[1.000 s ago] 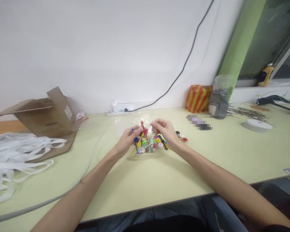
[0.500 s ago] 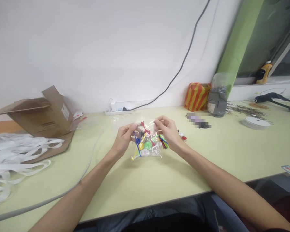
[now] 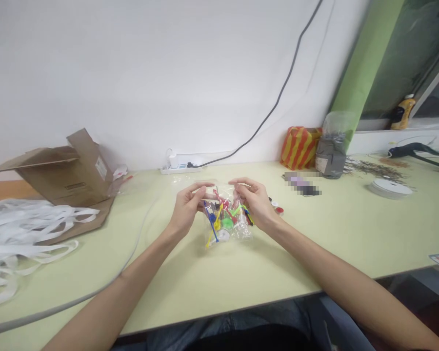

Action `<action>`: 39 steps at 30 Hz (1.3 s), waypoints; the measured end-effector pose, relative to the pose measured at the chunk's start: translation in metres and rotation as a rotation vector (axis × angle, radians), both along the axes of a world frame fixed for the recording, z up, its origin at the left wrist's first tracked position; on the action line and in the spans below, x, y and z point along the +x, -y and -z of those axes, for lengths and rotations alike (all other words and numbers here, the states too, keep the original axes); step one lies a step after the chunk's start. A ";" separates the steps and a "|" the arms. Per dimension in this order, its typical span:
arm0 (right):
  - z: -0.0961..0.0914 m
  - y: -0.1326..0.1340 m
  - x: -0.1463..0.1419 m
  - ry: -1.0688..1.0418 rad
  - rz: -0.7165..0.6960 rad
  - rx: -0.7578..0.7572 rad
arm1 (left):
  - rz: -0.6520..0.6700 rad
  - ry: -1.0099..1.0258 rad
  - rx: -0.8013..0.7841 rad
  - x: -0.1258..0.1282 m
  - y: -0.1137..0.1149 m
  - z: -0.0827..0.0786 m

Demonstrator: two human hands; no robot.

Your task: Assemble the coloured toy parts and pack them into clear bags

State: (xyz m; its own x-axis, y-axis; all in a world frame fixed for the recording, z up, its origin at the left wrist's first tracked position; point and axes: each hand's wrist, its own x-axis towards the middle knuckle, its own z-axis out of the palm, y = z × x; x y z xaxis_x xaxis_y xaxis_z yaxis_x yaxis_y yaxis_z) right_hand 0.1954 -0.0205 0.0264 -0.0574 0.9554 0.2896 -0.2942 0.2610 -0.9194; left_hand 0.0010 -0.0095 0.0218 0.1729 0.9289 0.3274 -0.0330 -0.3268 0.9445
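Note:
A small clear plastic bag [image 3: 225, 222] filled with several bright plastic pieces, blue, yellow, green, red and white, hangs just above the pale green table [image 3: 212, 273]. My left hand [image 3: 188, 207] pinches the bag's top left edge with thumb and fingers. My right hand [image 3: 254, 202] pinches the top right edge the same way. Both hands are closed on the bag's upper rim, a little apart from each other. A few small round caps [image 3: 276, 208] lie on the table just right of my right hand.
An open cardboard box [image 3: 64, 170] and a heap of white straps [image 3: 25, 234] lie at the left. A white power strip [image 3: 181, 168] with a grey cable sits by the wall. A striped orange bag [image 3: 300, 146], a grey pouch [image 3: 329, 153] and a white tape roll [image 3: 391, 187] are at the right.
Both hands have lifted the bag off the table by its top edge, so it now hangs upright; the fingers have shifted up to the rim.

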 end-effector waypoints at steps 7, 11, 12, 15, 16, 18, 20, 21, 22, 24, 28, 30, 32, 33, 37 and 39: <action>0.000 0.000 0.001 -0.024 0.023 0.053 | -0.012 0.135 -0.014 0.001 0.002 -0.006; 0.002 -0.002 0.004 0.000 0.009 0.078 | 0.053 0.130 -0.013 0.000 0.002 -0.006; 0.002 -0.003 0.004 0.014 0.006 0.075 | 0.043 0.116 0.002 -0.001 0.002 -0.005; 0.003 -0.001 0.002 0.078 0.021 0.086 | -0.032 0.054 0.062 0.001 0.004 -0.002; 0.003 0.000 0.001 0.094 0.019 0.086 | -0.049 0.036 0.076 0.001 0.004 -0.002; 0.003 0.003 -0.002 0.110 -0.003 0.055 | -0.057 0.011 0.097 0.002 0.006 -0.002; 0.002 0.007 -0.003 0.127 -0.033 0.003 | -0.056 0.000 0.110 0.003 0.007 -0.003; 0.001 0.008 -0.003 0.137 -0.045 -0.010 | -0.058 -0.001 0.114 0.004 0.008 -0.004; 0.001 0.008 -0.003 0.144 -0.054 -0.010 | -0.058 0.000 0.117 0.004 0.008 -0.005; 0.001 0.008 -0.002 0.135 -0.064 0.022 | -0.047 0.006 0.124 0.004 0.008 -0.005; 0.003 0.002 0.001 0.068 -0.088 0.087 | -0.016 0.020 0.145 0.002 0.006 -0.005; 0.003 0.001 0.002 0.059 -0.095 0.098 | -0.022 0.013 0.144 0.002 0.006 -0.005; 0.003 0.001 0.003 0.076 -0.095 0.094 | -0.025 0.008 0.142 0.001 0.005 -0.004; 0.003 0.001 0.003 0.087 -0.098 0.092 | -0.026 0.013 0.142 0.001 0.005 -0.004; 0.001 0.003 0.003 0.135 -0.132 0.140 | -0.036 0.069 0.144 0.000 0.004 -0.002; 0.000 0.003 0.003 0.149 -0.103 0.176 | -0.041 0.091 0.136 0.000 0.003 -0.002</action>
State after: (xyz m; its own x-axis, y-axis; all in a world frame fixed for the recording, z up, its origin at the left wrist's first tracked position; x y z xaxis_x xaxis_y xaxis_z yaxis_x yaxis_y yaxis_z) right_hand 0.1987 -0.0234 0.0265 -0.2066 0.8781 0.4316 -0.1923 0.3961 -0.8978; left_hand 0.0013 -0.0129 0.0239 0.0996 0.8804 0.4636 -0.1005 -0.4547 0.8850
